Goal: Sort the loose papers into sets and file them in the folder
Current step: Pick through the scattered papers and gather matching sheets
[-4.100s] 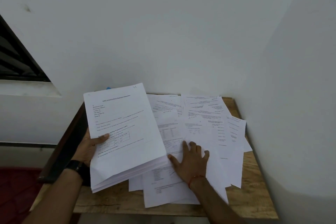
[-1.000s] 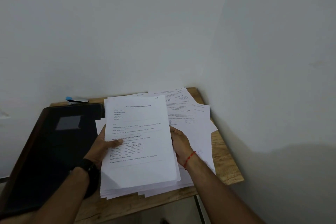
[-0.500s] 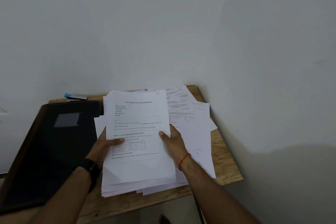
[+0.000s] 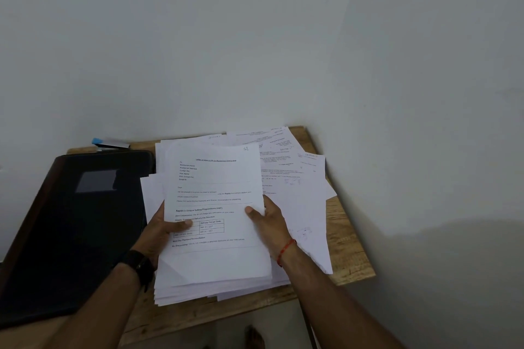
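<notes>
A thick stack of white printed papers (image 4: 212, 187) is held over the wooden table (image 4: 351, 269). My left hand (image 4: 163, 228) grips the stack's left edge, thumb on the top sheet. My right hand (image 4: 268, 222) grips the right edge, thumb on top, fingers underneath. The top sheet is a letter with a small table and "S1" written in its corner. More loose papers (image 4: 297, 187) lie spread on the table behind and to the right of the stack. A closed black folder (image 4: 76, 224) lies flat on the left.
A small blue and black object (image 4: 109, 143), perhaps a stapler, lies at the back edge by the wall. White walls close in behind and on the right. The table's front edge runs just below the stack.
My right hand has left the loose sheets and taken hold of the stack's right edge, thumb now on top. The stack has lifted slightly. The view has shifted so the black folder shows.
</notes>
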